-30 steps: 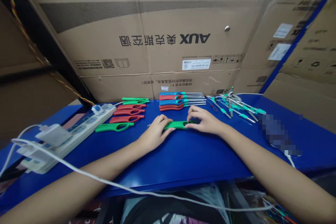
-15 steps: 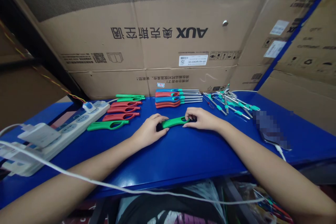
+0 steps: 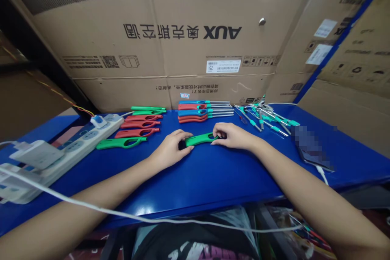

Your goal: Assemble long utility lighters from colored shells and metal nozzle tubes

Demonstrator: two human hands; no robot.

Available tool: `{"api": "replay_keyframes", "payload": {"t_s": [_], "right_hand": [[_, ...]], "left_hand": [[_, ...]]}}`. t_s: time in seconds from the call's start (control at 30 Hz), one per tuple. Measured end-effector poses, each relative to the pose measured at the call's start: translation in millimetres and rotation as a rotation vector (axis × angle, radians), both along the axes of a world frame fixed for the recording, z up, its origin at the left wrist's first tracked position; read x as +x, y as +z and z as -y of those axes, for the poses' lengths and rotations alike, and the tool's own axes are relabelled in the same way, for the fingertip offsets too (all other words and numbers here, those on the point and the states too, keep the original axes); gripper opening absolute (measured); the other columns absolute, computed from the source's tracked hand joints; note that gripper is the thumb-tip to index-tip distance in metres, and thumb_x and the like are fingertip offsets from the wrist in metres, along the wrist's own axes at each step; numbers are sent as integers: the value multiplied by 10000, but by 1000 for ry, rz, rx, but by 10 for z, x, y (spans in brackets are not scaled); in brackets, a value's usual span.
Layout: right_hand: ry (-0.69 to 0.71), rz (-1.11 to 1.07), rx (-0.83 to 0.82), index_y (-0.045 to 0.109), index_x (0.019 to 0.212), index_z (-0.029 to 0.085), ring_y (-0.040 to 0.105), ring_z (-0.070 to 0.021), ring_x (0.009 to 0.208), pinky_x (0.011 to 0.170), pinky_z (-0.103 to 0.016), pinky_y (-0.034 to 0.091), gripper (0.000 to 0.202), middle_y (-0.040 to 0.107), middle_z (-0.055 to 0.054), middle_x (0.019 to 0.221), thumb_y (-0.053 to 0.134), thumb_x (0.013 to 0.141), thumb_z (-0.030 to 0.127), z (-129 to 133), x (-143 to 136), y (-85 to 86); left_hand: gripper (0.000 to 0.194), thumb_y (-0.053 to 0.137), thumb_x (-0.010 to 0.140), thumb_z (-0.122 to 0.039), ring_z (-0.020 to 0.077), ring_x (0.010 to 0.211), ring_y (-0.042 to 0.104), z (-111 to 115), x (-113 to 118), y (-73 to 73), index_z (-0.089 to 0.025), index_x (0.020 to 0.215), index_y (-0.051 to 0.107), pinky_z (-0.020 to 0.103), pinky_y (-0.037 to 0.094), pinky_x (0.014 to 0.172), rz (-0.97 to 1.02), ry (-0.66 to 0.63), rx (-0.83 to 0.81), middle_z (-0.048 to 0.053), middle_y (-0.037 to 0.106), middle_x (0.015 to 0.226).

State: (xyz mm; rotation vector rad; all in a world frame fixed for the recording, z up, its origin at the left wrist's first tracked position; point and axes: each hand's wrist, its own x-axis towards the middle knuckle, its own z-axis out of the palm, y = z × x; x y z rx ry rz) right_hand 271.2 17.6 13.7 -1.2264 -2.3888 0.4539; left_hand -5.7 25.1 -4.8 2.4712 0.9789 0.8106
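A green lighter handle (image 3: pixel 198 139) lies crosswise between my two hands, just above or on the blue table. My left hand (image 3: pixel 170 148) is curled round its left end, thumb below and fingers above. At the other end, by the trigger opening, my right hand (image 3: pixel 230 136) pinches the handle; its fingertips partly hide that end. Green and red lighter handles (image 3: pixel 137 132) without metal tubes lie in a column to the left. Behind my hands is a stack of red and blue lighters (image 3: pixel 192 112) with metal tubes. Loose metal lighter tubes (image 3: pixel 278 130) with teal collars lie heaped at the right.
A white power strip (image 3: pixel 82 144) with plugs runs along the left side. A phone (image 3: pixel 312 150) on a cable lies at the right. One white cable (image 3: pixel 128 215) crosses in front of my forearms. A cardboard wall (image 3: pixel 183 57) closes off the back of the blue table (image 3: pixel 195 187).
The whole view has shifted slightly. Both hands keep their hold on the green lighter handle, with little visible movement of the fingers.
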Motion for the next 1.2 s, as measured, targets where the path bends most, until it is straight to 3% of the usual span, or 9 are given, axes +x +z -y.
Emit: {"api": "replay_keyframes", "payload": {"t_s": [0.5,0.77,0.9,1.07,1.2], "right_hand": [[20,53,0,600,798,178,472,-128,667,602,-252,331,268,560,0,758,722,835,413,57,-26,54],[74,-178,-46,583,710,175,468,-122,643,595,-248,374,286,529,6,701,708,830,402,26,-55,-9],[-5,-280,-85,582,696,171,498,-124,651,606,-246,386,294,572,-2,691,692,834,406,12,-95,-11],[-126,-357,30,604,741,167,486,-124,641,617,-260,389,317,575,-15,726,611,881,451,-22,-71,10],[-59,-369,-135,629,734,157,523,-133,669,642,-269,420,420,613,-32,746,585,881,549,-16,-7,36]], "left_hand": [[340,710,808,-324,216,901,641,-7,13,-31,-173,1112,692,378,541,862,43,66,-50,67,675,995],[376,754,768,-328,207,875,656,-24,24,-51,-191,1111,686,380,563,843,85,98,-106,58,681,994],[421,774,748,-307,212,894,658,-17,36,-52,-176,1135,675,376,559,849,91,130,-143,64,677,1018],[374,775,744,-320,215,876,655,-14,35,-58,-167,1066,663,376,562,825,108,130,-111,57,671,962],[409,737,771,-293,206,880,654,-18,28,-62,-172,1151,642,375,566,822,119,120,-94,62,674,987]]}}
